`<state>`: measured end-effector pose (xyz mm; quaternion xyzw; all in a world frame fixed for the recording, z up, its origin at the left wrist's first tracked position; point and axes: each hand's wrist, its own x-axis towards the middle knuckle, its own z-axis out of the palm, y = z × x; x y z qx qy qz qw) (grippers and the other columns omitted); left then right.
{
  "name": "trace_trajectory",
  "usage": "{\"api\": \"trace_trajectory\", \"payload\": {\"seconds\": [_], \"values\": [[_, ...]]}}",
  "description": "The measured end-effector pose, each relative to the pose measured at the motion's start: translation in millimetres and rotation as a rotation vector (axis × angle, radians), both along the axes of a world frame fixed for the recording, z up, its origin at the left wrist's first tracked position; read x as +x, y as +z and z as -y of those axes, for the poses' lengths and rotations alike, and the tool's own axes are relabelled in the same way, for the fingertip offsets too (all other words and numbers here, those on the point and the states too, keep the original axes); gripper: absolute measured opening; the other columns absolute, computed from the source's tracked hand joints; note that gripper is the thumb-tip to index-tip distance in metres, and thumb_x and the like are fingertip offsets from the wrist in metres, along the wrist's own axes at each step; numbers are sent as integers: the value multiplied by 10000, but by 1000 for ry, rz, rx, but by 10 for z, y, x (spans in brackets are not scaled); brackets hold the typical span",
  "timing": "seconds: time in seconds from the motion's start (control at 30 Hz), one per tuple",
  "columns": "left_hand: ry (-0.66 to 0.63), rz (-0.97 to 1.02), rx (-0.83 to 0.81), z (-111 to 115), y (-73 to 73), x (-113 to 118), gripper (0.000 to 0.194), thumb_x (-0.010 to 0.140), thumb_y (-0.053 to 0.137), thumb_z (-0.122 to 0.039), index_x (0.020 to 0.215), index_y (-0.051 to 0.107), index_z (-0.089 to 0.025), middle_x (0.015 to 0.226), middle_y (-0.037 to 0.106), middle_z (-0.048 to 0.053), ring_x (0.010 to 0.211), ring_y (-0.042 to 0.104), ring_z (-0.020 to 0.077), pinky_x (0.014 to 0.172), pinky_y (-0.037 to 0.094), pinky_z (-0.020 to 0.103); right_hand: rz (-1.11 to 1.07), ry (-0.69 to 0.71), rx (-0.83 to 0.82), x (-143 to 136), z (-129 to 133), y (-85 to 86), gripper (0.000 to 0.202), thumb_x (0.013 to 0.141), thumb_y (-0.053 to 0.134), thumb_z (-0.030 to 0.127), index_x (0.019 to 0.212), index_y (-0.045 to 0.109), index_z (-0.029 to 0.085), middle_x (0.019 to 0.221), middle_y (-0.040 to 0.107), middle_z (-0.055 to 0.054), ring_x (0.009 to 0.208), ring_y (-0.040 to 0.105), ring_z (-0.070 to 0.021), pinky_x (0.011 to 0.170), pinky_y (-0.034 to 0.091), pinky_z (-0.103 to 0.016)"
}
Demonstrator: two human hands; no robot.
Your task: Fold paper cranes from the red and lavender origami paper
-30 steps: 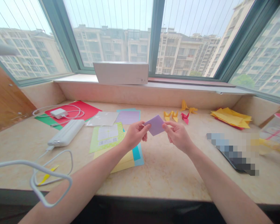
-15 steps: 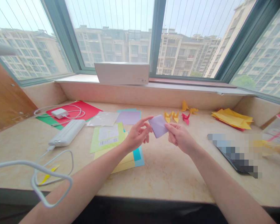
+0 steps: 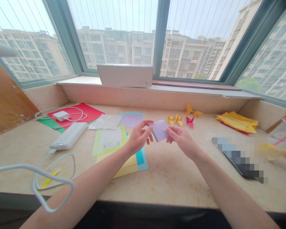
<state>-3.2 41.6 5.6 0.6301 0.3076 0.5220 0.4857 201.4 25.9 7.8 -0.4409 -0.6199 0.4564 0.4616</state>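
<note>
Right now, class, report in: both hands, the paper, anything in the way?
Left hand and right hand pinch the purple paper, held above the counter. Paper folded small, off the surface. Nothing between the hands; folded cranes lie just beyond.

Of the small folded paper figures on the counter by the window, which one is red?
The red folded figure, rightmost of the front group, right of two yellow figures; the orange-yellow pair sits behind it.

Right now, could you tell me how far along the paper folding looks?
Done: several small folded figures, yellow, orange and red, sit on the counter. In hand: the left hand and right hand hold a small purple paper between them above the counter, folded flat but not shaped. Left: flat sheets remain, a purple sheet and a yellow stack.
</note>
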Motion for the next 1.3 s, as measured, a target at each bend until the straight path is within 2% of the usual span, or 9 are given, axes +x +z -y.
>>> {"api": "trace_trajectory", "payload": {"seconds": [0.07,0.13,0.3,0.63,0.7,0.87,1.0,1.17,1.3], "values": [[21,21,-4,-14,-13,8,417,883,651,-415,1209,552,-175,875,622,10,480,625,86,378,457,182,-42,-8,2,-3,5,13,407,819,692,545,955,690,161,656,658,-9,573,583,-138,586,446,-279],[31,25,-11,-20,-15,12,436,878,655,-391,1243,545,-179,920,613,17,485,634,85,376,459,183,-70,-14,2,-6,9,23,388,802,720,516,953,692,159,686,676,-16,586,604,-141,592,450,-283],[2,-1,-26,-2,12,10,424,922,580,-375,1261,557,-122,737,628,5,491,633,115,401,471,199,-91,-56,21,0,-12,3,378,800,726,502,950,694,156,674,677,-15,569,606,-138,577,449,-283],[-14,-23,-29,-13,-44,12,402,852,678,-482,1015,682,-114,548,618,-3,485,616,133,411,467,200,-12,-138,133,-1,-56,-81,380,806,716,505,993,712,174,649,680,-13,569,637,-168,550,448,-293],[12,-47,-4,-30,-76,18,366,850,687,-458,1004,699,-126,599,634,6,492,614,125,411,471,199,7,-141,143,5,-55,-84,391,818,710,500,1038,704,178,700,705,-28,607,657,-180,562,459,-297],[84,-149,142,-29,-94,14,285,879,663,-406,997,752,-162,1024,629,82,554,633,90,428,504,207,-21,-145,164,13,-54,-87,418,821,713,490,1089,676,171,803,734,-56,712,667,-195,606,482,-304],[123,-272,194,-12,-71,-4,290,901,636,-417,1017,764,-185,942,599,55,517,600,70,419,481,189,-38,-149,177,10,-58,-96,424,820,723,472,1120,654,181,899,750,-72,791,679,-205,655,503,-315],[99,-322,156,-2,-62,-9,379,950,545,-465,1004,742,-146,796,634,46,477,574,74,399,443,167,-59,-147,188,7,-63,-104,417,824,726,451,1136,640,187,923,746,-71,821,676,-203,688,509,-320],[86,-300,110,0,-73,0,414,946,540,-486,1056,722,-130,865,691,80,500,602,88,397,447,170,-85,-134,188,7,-52,-94,424,844,705,451,1173,621,197,928,731,-63,861,675,-210,725,517,-335]]}}
